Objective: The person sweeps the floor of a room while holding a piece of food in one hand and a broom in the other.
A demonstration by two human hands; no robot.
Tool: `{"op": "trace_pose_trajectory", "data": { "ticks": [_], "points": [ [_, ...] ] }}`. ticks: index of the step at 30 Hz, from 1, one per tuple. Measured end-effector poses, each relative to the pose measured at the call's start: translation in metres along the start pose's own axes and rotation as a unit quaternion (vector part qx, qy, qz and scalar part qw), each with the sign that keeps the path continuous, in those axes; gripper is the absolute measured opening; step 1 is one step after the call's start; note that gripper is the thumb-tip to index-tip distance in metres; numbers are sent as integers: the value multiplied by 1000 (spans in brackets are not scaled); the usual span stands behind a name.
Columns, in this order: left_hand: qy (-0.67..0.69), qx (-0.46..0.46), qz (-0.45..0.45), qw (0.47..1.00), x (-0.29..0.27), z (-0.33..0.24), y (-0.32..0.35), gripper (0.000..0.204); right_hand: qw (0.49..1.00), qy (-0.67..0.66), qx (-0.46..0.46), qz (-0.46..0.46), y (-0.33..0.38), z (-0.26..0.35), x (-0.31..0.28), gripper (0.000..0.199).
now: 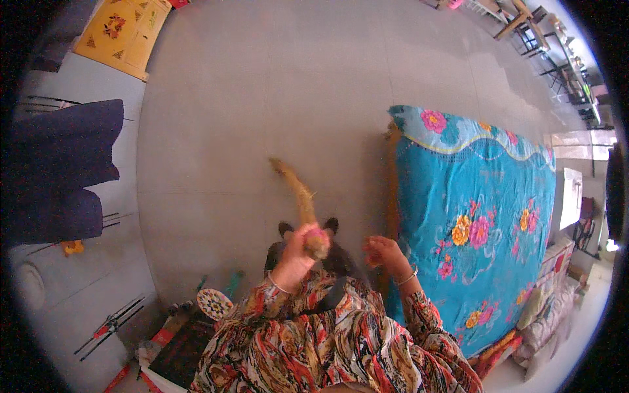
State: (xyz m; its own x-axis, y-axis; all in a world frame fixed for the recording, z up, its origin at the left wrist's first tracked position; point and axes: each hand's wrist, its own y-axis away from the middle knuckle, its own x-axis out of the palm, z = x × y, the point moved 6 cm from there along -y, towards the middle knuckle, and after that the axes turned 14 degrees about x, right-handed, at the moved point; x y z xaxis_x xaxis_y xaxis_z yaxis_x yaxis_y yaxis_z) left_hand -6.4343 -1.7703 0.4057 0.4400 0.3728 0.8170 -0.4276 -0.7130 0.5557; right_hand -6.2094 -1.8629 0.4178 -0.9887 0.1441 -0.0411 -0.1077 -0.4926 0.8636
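My left hand (pixel 296 254) is closed around the thick end of a tan straw broom (pixel 303 200). Pink shows on the broom beside my fingers, and its length reaches forward over the floor, bending left toward a narrow tip. A loose stalk sticks out along its side. My right hand (pixel 386 254) hovers near the left edge of the bed, fingers loosely bent and a little blurred, with nothing visible in them. Each wrist wears a bangle. The bed (pixel 498 190) to my right has a turquoise cover with pink and yellow flowers.
Grey tiled floor (pixel 262 85) stretches ahead. A yellow painted cabinet (pixel 121 36) stands far left; dark cloths (pixel 72 144) hang on the left wall. A dark-topped box (pixel 173 354) is close at lower left, beside a round patterned object (pixel 214 304). Wooden furniture (pixel 514 23) stands far right.
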Motion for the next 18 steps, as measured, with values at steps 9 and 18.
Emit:
{"op": "trace_pose_trajectory", "data": {
  "ticks": [9, 18],
  "points": [
    [16, 35, 77, 996, 36, -106, -42, 21, 997, 29, -57, -39, 22, 85, 64, 37],
    [-154, 193, 95, 964, -20, -257, -32, 28, 997, -10, -12, -80, 0, 154, 136, 34]
  ]
}}
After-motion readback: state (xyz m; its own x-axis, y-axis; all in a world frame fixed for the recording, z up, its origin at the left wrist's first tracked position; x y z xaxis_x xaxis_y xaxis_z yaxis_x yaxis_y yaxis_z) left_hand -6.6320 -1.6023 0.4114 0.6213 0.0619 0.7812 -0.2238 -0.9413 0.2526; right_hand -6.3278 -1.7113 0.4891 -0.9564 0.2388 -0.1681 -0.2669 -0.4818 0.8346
